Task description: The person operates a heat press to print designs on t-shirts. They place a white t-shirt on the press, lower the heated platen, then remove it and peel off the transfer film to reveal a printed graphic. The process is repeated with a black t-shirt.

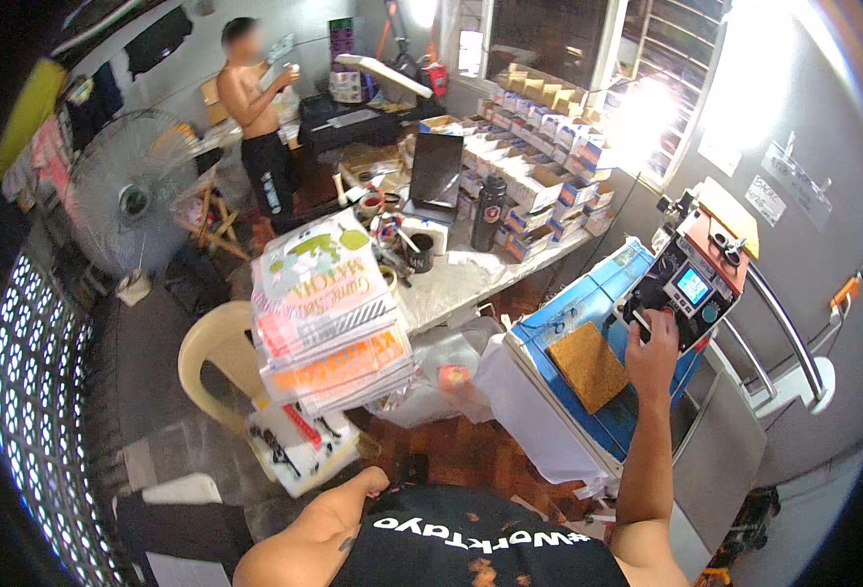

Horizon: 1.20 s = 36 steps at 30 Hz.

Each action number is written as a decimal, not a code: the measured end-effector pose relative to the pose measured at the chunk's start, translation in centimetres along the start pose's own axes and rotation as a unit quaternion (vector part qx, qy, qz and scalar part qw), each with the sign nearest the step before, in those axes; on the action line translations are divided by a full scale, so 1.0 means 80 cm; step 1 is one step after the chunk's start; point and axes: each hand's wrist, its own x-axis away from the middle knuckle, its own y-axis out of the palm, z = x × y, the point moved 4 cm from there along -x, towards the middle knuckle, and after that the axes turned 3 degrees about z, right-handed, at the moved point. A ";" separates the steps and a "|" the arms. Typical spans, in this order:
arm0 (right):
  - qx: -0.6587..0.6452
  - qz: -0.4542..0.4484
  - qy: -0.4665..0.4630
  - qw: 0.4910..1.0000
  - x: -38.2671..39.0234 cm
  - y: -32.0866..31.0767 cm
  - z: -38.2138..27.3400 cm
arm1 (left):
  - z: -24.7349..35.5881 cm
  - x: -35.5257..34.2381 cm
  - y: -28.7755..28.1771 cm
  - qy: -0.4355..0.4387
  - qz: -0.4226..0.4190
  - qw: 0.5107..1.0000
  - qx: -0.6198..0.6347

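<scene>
My right hand (655,333) is closed around a dark handle on the front of a red-and-black press machine (715,245) with a lit blue display. Below it, a brown square pad (589,367) lies on a blue, padded board (559,313), with white cloth (539,435) hanging down its near side. My left hand (373,479) is down beside my body at the lower middle, its fingers curled; whether it holds anything is hidden.
A stack of printed sheets (324,293) stands beside a plastic chair (197,352). Behind are a cluttered table (451,303) with small boxes (529,147), a black bottle (488,215), and a large fan (133,201). Another person (255,117) stands at the back, holding something small.
</scene>
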 end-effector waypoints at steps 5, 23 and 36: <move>0.213 -0.145 0.129 0.958 -0.010 0.032 -0.009 | -0.002 -0.002 -0.102 0.296 0.144 0.914 -0.239; 0.217 -0.131 0.149 0.956 -0.007 0.052 0.011 | 0.166 -0.040 -0.173 0.135 -0.097 0.986 -0.013; 0.151 -0.105 0.087 0.979 0.004 0.048 0.029 | 0.144 -0.032 -0.179 0.005 -0.141 0.982 -0.122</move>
